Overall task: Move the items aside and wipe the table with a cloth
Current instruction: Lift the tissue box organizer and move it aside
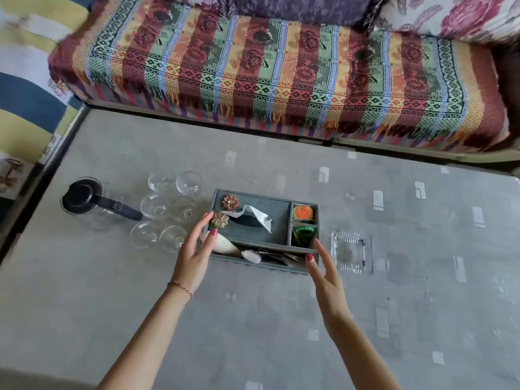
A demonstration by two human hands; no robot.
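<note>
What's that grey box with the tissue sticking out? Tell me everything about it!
The grey box is a flat, felt-looking organizer sitting on the table. A white tissue pokes from its big section, beside two flower decorations. Small side compartments hold orange and green things; a front one holds odds and ends. The left hand and right hand reach at its ends.

Grey organizer (254, 226) mid-table (112, 305), left hand (197, 246) and right hand (323, 266) spread at its ends. Six glasses (166, 206) and jug (90, 202) toward left edge; ashtray (350, 251) just right.
</note>
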